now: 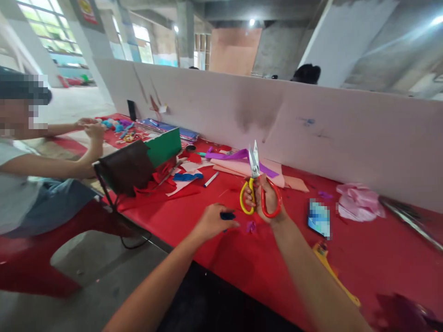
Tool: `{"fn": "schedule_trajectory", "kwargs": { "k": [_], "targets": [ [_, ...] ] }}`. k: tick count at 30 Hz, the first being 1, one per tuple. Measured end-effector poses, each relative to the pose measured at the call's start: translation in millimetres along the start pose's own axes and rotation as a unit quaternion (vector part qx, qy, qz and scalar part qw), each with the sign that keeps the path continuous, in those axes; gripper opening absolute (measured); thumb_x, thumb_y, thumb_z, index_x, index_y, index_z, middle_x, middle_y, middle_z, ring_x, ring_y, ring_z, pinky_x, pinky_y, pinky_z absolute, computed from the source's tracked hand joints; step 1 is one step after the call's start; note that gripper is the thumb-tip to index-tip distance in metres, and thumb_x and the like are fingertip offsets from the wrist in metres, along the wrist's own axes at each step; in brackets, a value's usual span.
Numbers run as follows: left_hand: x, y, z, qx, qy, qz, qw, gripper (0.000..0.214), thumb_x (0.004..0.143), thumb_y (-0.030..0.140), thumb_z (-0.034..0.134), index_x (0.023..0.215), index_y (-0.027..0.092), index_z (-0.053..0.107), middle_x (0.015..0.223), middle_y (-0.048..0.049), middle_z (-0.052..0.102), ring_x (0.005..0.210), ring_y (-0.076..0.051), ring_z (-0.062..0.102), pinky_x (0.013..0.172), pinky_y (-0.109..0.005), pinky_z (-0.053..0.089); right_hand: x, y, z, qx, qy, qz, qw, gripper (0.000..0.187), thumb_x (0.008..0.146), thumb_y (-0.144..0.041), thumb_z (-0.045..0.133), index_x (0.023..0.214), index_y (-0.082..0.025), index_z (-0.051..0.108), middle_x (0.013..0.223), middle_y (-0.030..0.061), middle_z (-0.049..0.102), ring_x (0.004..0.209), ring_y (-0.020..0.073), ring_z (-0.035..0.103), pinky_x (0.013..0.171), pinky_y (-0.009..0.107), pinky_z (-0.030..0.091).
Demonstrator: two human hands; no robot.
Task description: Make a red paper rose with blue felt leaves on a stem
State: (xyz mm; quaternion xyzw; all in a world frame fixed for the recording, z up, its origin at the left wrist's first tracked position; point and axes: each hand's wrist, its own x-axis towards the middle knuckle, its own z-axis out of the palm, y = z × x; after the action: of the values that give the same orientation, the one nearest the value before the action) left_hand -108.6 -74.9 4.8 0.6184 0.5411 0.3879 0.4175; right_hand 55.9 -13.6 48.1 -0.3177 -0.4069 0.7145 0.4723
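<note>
My right hand [266,198] is closed through the handles of a pair of scissors [255,182] with one yellow and one red loop, blades pointing up and away. My left hand [212,222] pinches a small dark blue piece [227,215] just left of the scissors, over the red table cover [214,258]. A tiny purple scrap [251,226] lies on the cover between my two hands.
A phone [319,218] lies to the right, with pink crumpled material [358,201] beyond it. Purple ribbon [235,155], pink sheets, red scraps and a pen [211,179] lie ahead. A white partition [311,124] backs the table. A co-worker sits at left beside a green board [164,145].
</note>
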Motion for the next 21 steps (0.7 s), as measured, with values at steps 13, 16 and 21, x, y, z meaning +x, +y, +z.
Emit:
{"fn": "schedule_trajectory", "kwargs": {
  "k": [13,16,21],
  "targets": [
    [24.0,20.1,93.6,-0.268,-0.143,-0.097,0.948,0.028,0.057,0.038,0.077,0.065,0.012,0.071,0.054,-0.0008,0.058,0.049,-0.008,0.044,0.051,-0.024,0.030,-25.9,-24.9,-19.9,0.079,0.061,-0.096,0.990,0.045,0.081,-0.064,0.051,0.089,-0.021,0.059,0.067,-0.0022,0.052,0.052,0.0092,0.048,0.042,0.018,0.042],
    [32.0,21.1,75.8,-0.224,-0.107,-0.112,0.962,0.027,0.057,0.038,0.076,0.063,0.012,0.072,0.054,-0.0023,0.061,0.050,-0.009,0.047,0.051,-0.024,0.033,-28.0,-40.8,-30.1,0.042,0.126,-0.138,0.981,0.047,0.076,-0.065,0.057,0.090,-0.020,0.059,0.069,-0.0022,0.056,0.059,0.0114,0.055,0.049,0.022,0.048],
    [74.9,10.3,-13.0,-0.065,0.104,-0.088,0.988,0.023,0.059,0.033,0.074,0.069,0.012,0.074,0.064,-0.0068,0.069,0.061,-0.016,0.058,0.056,-0.026,0.043,-47.8,-82.4,-62.9,-0.122,0.321,-0.327,0.880,0.035,0.072,-0.052,0.069,0.086,-0.022,0.057,0.063,-0.0069,0.055,0.047,0.0086,0.050,0.044,0.021,0.041]
  ]
}}
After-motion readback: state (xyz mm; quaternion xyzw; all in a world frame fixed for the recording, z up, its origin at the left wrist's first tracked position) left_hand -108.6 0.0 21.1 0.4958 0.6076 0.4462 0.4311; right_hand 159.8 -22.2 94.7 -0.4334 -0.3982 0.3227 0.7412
